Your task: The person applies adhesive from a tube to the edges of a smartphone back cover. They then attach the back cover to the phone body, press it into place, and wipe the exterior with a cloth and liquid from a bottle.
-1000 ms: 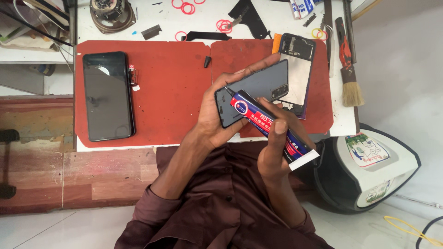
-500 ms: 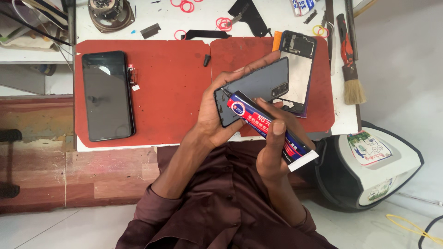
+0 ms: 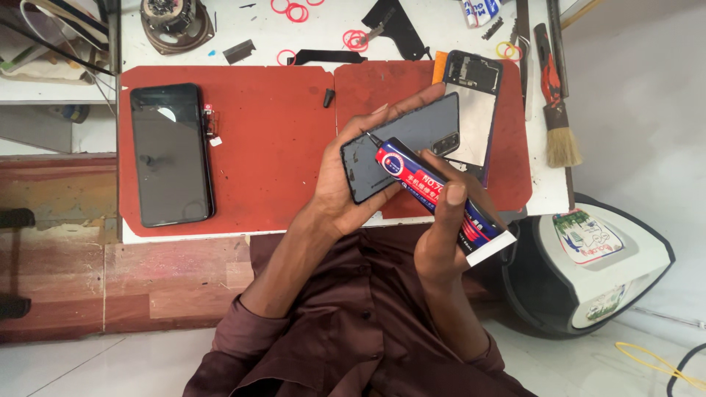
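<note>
Left hand (image 3: 346, 187) raised above red mat (image 3: 272, 147), palm up, fingers wrapped around dark phone cover (image 3: 397, 143), grip pinching its edges. Right hand (image 3: 441, 235) just below cover, grip closed on glue tube (image 3: 434, 191); tube red-blue with white end, nozzle touching cover. Black phone (image 3: 170, 154) flat on mat, left of cover. Brush (image 3: 560, 132) right of mat.

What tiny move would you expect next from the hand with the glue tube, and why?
Probably a gentle squeeze while drawing the nozzle along the cover's edge. The right hand holds the glue tube with its thin tip at the upper left rim of the dark phone back cover, which the left hand cradles inner side up.
</note>
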